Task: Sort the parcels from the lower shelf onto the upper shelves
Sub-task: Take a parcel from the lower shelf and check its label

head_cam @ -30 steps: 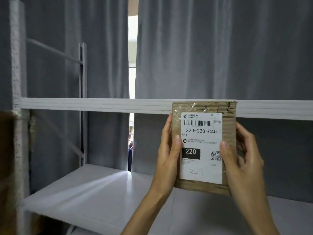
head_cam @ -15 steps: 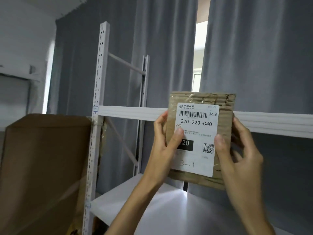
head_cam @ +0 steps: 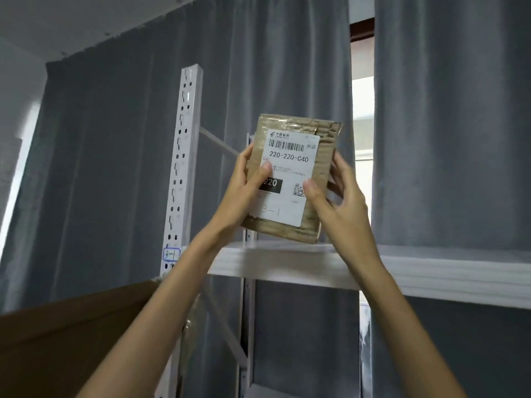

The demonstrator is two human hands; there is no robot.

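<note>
Two hands, left hand (head_cam: 244,191) and right hand (head_cam: 339,202), were clamped on the parcel (head_cam: 293,179); it should be set flat on the upper shelf (head_cam: 431,271).

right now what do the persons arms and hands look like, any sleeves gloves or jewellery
Both forearms are bare up to the frame edge, with no sleeves in view. The left hand and right hand wear no gloves, and no rings, watch or bracelets show. Fingernails are short and unpainted.

White metal shelf rack, perforated upright (head_cam: 181,173) with a handwritten tag (head_cam: 171,254) reading 3-1; white upper shelf board (head_cam: 448,271) seen from below, top surface hidden
</note>
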